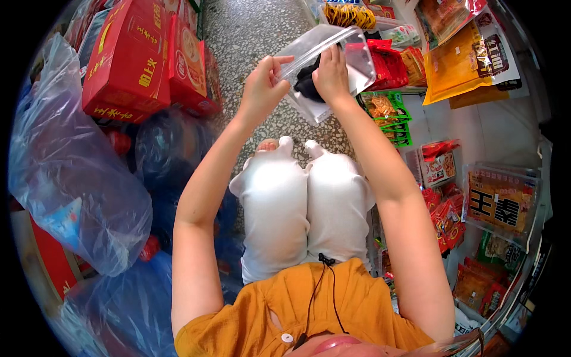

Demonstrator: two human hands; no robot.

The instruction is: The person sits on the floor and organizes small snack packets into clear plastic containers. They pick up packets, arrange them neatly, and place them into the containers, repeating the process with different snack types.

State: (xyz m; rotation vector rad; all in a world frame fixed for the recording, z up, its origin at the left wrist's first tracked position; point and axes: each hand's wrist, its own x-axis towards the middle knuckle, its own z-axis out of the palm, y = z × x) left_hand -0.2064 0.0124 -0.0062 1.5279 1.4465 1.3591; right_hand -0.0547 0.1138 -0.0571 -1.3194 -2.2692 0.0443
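Note:
A clear plastic box (328, 40) is tilted in front of me, above the speckled floor. My left hand (265, 87) is at its left edge, with the index finger extended along the rim and the thumb near the wall; whether it grips the box I cannot tell. My right hand (332, 73) reaches into the box, its fingers on or beside a black cloth-like item (308, 82). The fingertips partly cover that item, so its kind and the hold on it are unclear. Something white and flat (358, 79) shows through the right side of the box.
Red cartons (129, 62) stand at the upper left. Below them are large bottles (167, 143) and blue translucent plastic bags (84, 156). Along the right, a shelf holds red snack packets (386, 64), green-edged packets (383, 107) and a large yellow packet (459, 67). My knees are bent below the box.

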